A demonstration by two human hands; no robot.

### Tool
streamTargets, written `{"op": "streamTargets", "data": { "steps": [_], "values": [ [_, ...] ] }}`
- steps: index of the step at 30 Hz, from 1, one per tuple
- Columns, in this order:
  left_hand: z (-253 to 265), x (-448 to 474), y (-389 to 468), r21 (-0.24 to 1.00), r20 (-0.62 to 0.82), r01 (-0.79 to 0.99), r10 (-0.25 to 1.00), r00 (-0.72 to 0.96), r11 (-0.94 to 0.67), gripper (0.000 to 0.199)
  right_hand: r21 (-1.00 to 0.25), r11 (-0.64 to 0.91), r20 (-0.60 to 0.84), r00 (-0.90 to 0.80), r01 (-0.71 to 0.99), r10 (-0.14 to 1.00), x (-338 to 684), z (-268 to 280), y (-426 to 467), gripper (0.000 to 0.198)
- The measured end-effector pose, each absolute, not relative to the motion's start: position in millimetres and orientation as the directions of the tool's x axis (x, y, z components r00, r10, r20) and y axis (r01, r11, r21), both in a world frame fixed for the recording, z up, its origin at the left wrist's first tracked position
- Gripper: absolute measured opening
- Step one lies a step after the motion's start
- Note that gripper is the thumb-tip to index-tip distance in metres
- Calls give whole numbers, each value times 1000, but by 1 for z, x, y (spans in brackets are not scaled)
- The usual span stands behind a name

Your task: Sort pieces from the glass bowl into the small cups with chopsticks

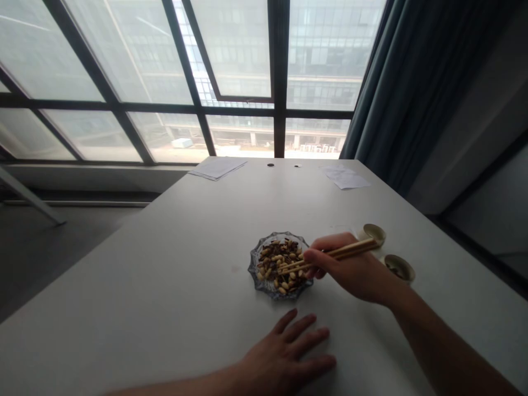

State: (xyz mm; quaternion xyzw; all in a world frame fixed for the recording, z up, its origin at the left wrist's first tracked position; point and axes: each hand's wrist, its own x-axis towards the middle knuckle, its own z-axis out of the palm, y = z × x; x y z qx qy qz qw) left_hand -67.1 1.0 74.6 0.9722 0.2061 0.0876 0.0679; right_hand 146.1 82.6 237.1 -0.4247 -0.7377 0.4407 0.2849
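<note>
My right hand point(350, 264) grips a pair of wooden chopsticks point(350, 249), their tips down among the nuts. A clear scalloped glass bowl point(258, 283) holds a mix of pale peanuts point(283, 286) and darker brown pieces point(284, 246) whose kind I cannot make out. Just in front of the bowl, my left hand point(286, 352) lies on the table with its fingers spread, holding nothing. Two small round cups stand beyond my right hand: one farther cup point(374, 234), and a nearer cup point(399, 268) with some dark pieces in it.
The white table point(173, 275) reaches to the windows. Loose papers point(217, 168) lie at its far left corner, and more papers point(345, 177) at the far right. Two small holes point(270, 165) sit near the back edge. A dark curtain point(396, 82) hangs at the right.
</note>
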Motion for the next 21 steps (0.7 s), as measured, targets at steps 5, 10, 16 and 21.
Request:
{"op": "streamTargets", "data": {
  "steps": [5,10,16,21],
  "values": [
    [73,-67,0,168,132,394,416,900,-904,51,-871,199,-46,-477,449,877,139,222,86,36],
    [76,-66,-1,175,134,392,416,899,-903,52,-876,190,-49,-473,443,880,139,218,89,37],
    [76,-66,0,169,142,388,412,900,-906,52,-883,176,-63,-481,435,874,134,215,88,34],
    [75,-66,0,163,149,391,414,898,-906,50,-865,228,-14,-477,447,879,129,211,86,36]
  ]
}}
